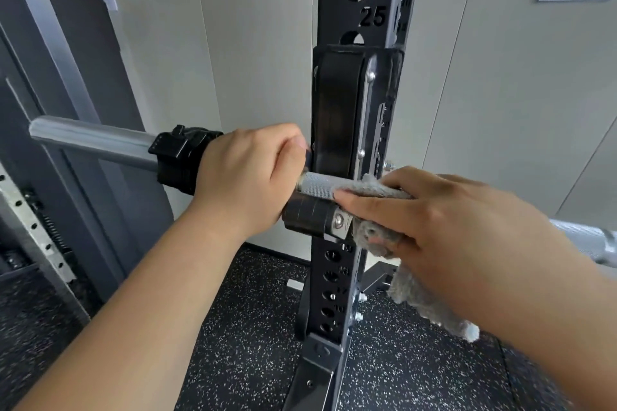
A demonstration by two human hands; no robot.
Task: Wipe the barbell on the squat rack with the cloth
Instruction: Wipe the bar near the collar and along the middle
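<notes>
A steel barbell [315,185] lies across the hook of a black squat rack upright [350,117]. Its smooth sleeve [90,140] sticks out to the left, with a black collar clamp [177,157] on it. My left hand [247,173] grips the bar just right of the clamp, fingers curled round it. My right hand [430,217] holds a grey fluffy cloth [374,233] wrapped over the knurled shaft right beside the upright. The loose end of the cloth hangs down below my hand. Beyond my right wrist, the shaft reappears at the far right edge.
A black roller and bolt [310,217] of the rack hook sit just under the bar. Grey wall panels stand close behind the rack. A perforated metal rail [36,227] is at the left. Speckled black rubber flooring [253,327] lies below.
</notes>
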